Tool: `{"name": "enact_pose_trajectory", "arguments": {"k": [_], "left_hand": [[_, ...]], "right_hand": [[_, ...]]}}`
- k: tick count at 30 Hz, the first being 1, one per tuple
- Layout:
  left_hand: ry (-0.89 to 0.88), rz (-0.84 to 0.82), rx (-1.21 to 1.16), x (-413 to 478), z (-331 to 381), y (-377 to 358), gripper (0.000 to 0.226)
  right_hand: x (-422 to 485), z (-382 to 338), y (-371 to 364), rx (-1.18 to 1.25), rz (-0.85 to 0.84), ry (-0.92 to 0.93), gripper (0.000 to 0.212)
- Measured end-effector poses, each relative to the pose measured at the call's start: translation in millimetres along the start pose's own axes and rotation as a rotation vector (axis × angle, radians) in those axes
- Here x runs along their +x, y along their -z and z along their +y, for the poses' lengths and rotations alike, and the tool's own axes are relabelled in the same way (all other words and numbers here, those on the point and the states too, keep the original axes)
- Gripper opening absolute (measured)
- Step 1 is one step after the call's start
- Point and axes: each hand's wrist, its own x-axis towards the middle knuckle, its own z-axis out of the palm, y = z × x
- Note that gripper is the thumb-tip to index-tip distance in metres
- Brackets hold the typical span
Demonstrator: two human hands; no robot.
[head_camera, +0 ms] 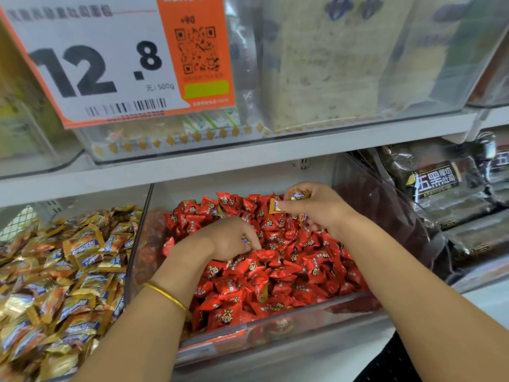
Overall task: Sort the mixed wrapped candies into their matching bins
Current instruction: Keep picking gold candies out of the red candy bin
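Note:
A clear bin [278, 325] in the middle holds a heap of red wrapped candies [286, 274]. To its left, another bin is full of gold and blue wrapped candies [68, 271]. My left hand [228, 238] reaches into the red heap with its fingers curled down among the wrappers, and a bit of gold and blue wrapper shows at its fingertips. My right hand [316, 208] is over the back of the red bin and holds a few gold wrapped candies [286, 201] in its curled fingers.
A white shelf [220, 155] runs just above the bins, with a large price tag [110, 59] and clear bins of packaged goods on it. Dark wrapped bread packs [454, 194] fill the section to the right. A gold bangle [168, 297] is on my left wrist.

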Motion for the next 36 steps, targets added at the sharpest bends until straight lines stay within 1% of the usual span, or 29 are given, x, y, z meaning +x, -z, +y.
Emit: {"name": "enact_pose_trajectory", "arguments": {"k": [2,4,5,7,10,12,14,16,17,19,22,25,29,33,35,36], "left_hand": [[-0.007,0.05,-0.034,2.4,1.0,-0.6,0.028],[0.015,0.14,0.026,6.4,-4.5,-1.9,0.03],[0.035,0.149,0.073,8.2,-7.6,-2.6,0.03],[0.065,0.106,0.139,10.9,-10.7,-3.4,0.031],[0.077,0.013,0.204,11.8,-6.4,-3.7,0.041],[0.064,-0.001,0.243,12.2,-3.1,-5.6,0.043],[0.038,0.029,0.253,12.8,-1.9,-8.7,0.039],[0.015,0.093,0.249,13.2,-3.1,-9.9,0.026],[0.009,0.118,0.234,12.5,-3.3,-9.7,0.022],[-0.01,0.169,0.153,10.0,-2.6,-6.1,0.023],[-0.061,0.293,-0.002,-2.9,5.9,5.6,0.025],[-0.107,0.33,-0.123,-29.8,11.9,18.4,0.025],[-0.098,0.336,-0.269,-84.3,4.2,35.0,0.026],[-0.023,0.321,-0.422,-147.1,-32.8,49.7,0.032],[0.042,0.382,-0.371,-164.4,-53.5,56.0,0.03],[0.089,0.47,-0.308,-174.9,-65.7,60.3,0.028]], "right_hand": [[-4.1,-1.7,1.6,0.057,0.0,-0.009,0.017],[-6.7,-1.0,3.0,0.097,-0.003,-0.027,0.016],[-7.8,0.3,3.6,0.104,-0.005,-0.032,0.016],[-9.8,3.1,5.0,0.101,-0.006,-0.037,0.018],[-12.6,4.2,5.6,0.089,0.003,-0.04,0.019],[-13.3,3.2,4.3,0.09,0.003,-0.043,0.018],[-12.9,1.3,2.2,0.104,0.004,-0.044,0.019],[-12.0,-0.8,-0.4,0.125,0.006,-0.047,0.019],[-11.6,-1.9,-1.3,0.141,0.008,-0.055,0.018],[-11.1,-4.0,-1.8,0.209,0.012,-0.087,0.017],[-11.7,-8.0,1.5,0.339,0.016,-0.139,0.016],[-21.3,-13.9,2.2,0.431,0.012,-0.172,0.015],[-46.5,-33.5,-21.2,0.369,-0.07,-0.109,0.016],[-74.6,-73.2,-76.8,0.29,-0.222,0.015,0.017],[-81.5,-91.1,-103.5,0.201,-0.233,0.112,0.018],[-83.2,-101.6,-122.6,0.124,-0.248,0.165,0.019]]}}
